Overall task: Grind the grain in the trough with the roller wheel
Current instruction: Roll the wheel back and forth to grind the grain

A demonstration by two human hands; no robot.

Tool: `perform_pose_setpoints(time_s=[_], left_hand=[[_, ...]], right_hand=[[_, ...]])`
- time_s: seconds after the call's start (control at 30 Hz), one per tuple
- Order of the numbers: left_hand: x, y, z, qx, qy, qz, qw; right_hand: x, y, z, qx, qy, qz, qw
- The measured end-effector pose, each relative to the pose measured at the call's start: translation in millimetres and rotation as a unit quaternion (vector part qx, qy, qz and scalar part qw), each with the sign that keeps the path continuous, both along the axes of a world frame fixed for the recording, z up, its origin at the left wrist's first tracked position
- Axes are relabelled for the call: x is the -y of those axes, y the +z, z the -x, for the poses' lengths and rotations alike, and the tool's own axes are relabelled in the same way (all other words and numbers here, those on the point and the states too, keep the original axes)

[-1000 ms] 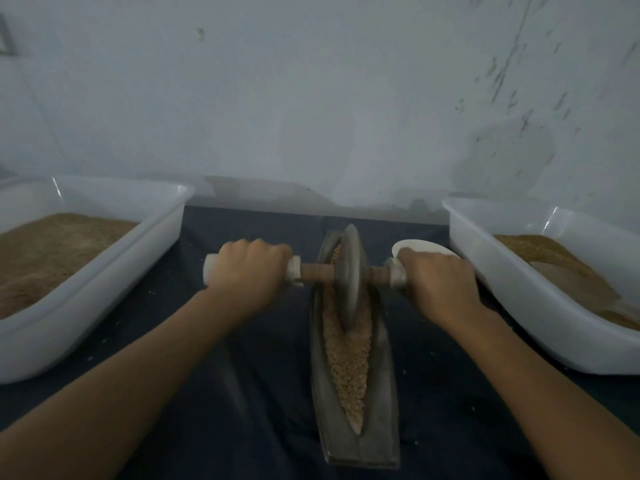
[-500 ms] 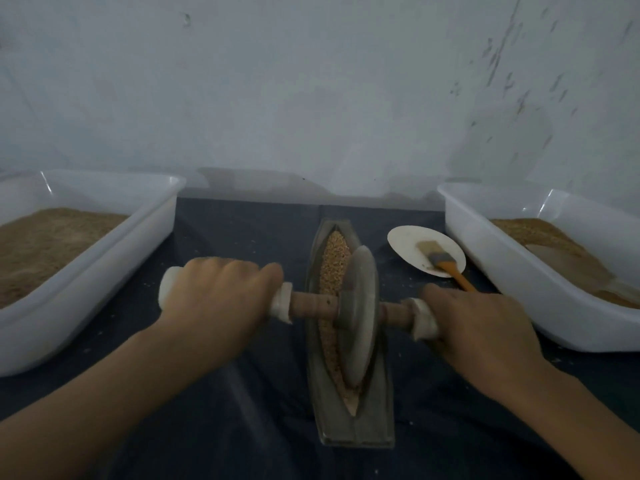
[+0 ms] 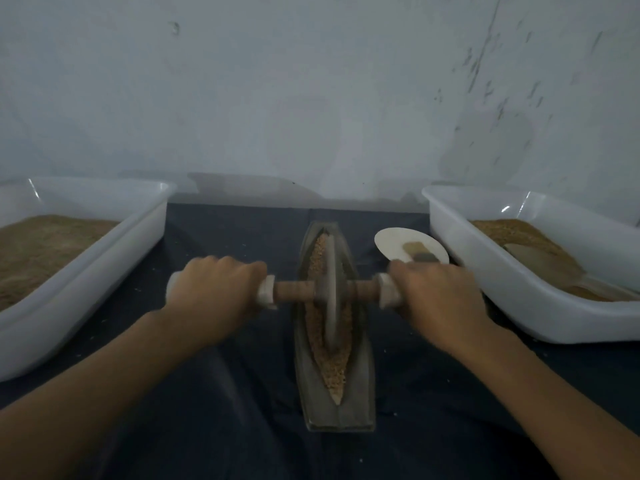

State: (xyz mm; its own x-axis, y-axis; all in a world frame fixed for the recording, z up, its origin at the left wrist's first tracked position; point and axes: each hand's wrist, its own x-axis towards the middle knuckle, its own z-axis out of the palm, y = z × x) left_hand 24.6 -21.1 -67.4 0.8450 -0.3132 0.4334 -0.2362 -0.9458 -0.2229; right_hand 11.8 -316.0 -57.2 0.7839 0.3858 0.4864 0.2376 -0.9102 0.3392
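A narrow boat-shaped metal trough (image 3: 337, 407) lies lengthwise on the dark cloth, filled with tan grain (image 3: 334, 368). The grey roller wheel (image 3: 330, 292) stands upright in the trough, around its middle, on a wooden axle with white end caps. My left hand (image 3: 216, 294) grips the left handle. My right hand (image 3: 440, 299) grips the right handle. Both fists hide most of the handles.
A white tub (image 3: 104, 268) of brown meal stands at the left. Another white tub (image 3: 485, 271) at the right holds grain and a scoop (image 3: 543, 265). A small white dish (image 3: 394, 242) with a brush sits beside the trough's far right. The wall is close behind.
The wheel rolled toward me and has now gone back away to the trough's middle. Both hands kept their grip on the handles throughout.
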Motion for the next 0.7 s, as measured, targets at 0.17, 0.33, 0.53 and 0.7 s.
perform_pose_setpoints(time_s=[0.17,0.33,0.53,0.7], left_hand=[[-9,1,36,0.083,-0.088,-0.016,0.993],[7,1,-12,0.054,0.023,-0.017,0.998],[18,13,-66,0.023,0.044,0.024,0.999],[0,-3,-6,0.022,0.010,0.001,1.000]], right_hand=[[13,-1,43,0.025,0.061,-0.050,0.997],[5,-13,-25,0.017,0.008,-0.044,0.999],[-3,-7,-83,-0.055,-0.042,-0.077,0.995],[3,-4,-14,0.006,0.019,-0.035,0.999]])
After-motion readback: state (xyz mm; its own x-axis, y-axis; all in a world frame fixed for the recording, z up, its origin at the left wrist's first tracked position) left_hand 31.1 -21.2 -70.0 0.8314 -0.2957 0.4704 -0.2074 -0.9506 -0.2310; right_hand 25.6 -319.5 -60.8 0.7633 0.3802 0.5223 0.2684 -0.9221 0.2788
